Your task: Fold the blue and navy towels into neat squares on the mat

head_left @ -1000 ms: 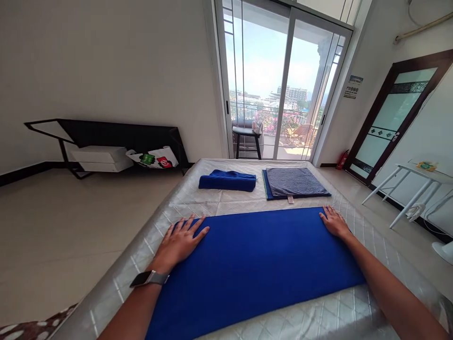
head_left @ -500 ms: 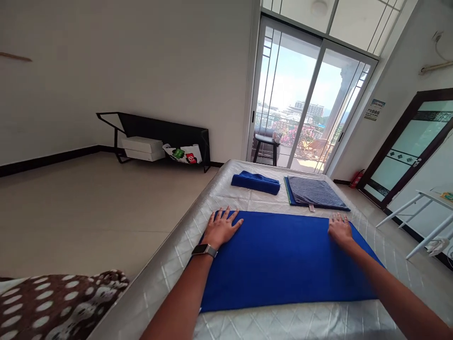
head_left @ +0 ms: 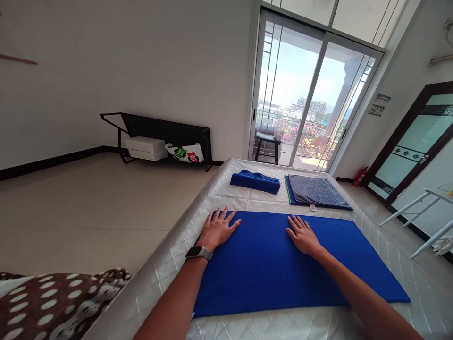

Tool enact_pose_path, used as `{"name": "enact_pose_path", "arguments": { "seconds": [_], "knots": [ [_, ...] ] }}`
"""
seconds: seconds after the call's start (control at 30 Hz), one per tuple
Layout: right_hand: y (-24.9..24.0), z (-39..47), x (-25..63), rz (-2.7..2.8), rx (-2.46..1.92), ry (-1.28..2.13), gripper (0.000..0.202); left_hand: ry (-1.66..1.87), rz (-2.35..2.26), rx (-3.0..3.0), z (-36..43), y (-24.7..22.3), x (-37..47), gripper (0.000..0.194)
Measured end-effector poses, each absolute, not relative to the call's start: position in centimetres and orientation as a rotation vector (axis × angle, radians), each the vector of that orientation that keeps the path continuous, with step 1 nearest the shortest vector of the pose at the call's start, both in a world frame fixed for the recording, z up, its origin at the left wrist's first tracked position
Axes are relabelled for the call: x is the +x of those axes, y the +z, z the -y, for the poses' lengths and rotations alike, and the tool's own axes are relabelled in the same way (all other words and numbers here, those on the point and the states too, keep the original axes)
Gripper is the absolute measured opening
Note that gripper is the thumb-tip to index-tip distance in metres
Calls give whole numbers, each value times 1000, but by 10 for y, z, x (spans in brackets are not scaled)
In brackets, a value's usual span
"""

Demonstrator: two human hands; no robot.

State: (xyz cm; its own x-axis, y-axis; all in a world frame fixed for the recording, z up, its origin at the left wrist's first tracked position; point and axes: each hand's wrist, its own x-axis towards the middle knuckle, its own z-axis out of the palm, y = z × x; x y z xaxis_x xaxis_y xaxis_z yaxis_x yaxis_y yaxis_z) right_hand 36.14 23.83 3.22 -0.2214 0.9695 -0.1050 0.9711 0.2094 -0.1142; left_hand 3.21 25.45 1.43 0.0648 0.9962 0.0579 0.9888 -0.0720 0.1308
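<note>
A blue towel (head_left: 269,269) lies spread flat on the quilted mattress (head_left: 177,255). My left hand (head_left: 216,230), with a watch on its wrist, rests on the towel's far left corner, fingers spread. Near the middle of the far edge, my right hand (head_left: 302,234) lies palm down on the cloth, its fingers stretched out. Neither hand grips anything. Beyond the towel sit a folded blue cloth (head_left: 255,182) and, to its right, a grey cloth (head_left: 318,190) laid on another blue one, with a small tag at its near edge.
A brown blanket with white dots (head_left: 53,302) is at the lower left. Against the wall stands a black rack (head_left: 163,125) with white boxes (head_left: 145,147) and a bag. Glass sliding doors (head_left: 314,94) are at the back; a white table (head_left: 430,200) stands right.
My right hand has moved left along the far edge, from near the right corner to the middle. The left hand stays at its corner, and the towel's right side now shows flat.
</note>
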Motion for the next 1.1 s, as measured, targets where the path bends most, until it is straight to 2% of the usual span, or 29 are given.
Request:
{"name": "enact_pose_path", "arguments": {
  "seconds": [0.23, 0.4, 0.63, 0.9, 1.1],
  "knots": [
    [29, -252, 526, -2077, 2265, -130, 67, 161, -2122, 2223, -257, 13, 31, 63],
    [21, -258, 584, -1907, 2468, -88, 69, 98, -2117, 2226, -255, 18, 30, 63],
    [15, -259, 582, -1909, 2469, -49, 69, 110, -2134, 2237, -258, 12, 27, 62],
    [33, -260, 574, -1797, 2445, -10, 69, 226, -2115, 2218, -256, 15, 34, 63],
    [51, -253, 491, -2000, 2288, 322, 61, 277, -2121, 2192, -257, 14, 36, 64]
  ]
}}
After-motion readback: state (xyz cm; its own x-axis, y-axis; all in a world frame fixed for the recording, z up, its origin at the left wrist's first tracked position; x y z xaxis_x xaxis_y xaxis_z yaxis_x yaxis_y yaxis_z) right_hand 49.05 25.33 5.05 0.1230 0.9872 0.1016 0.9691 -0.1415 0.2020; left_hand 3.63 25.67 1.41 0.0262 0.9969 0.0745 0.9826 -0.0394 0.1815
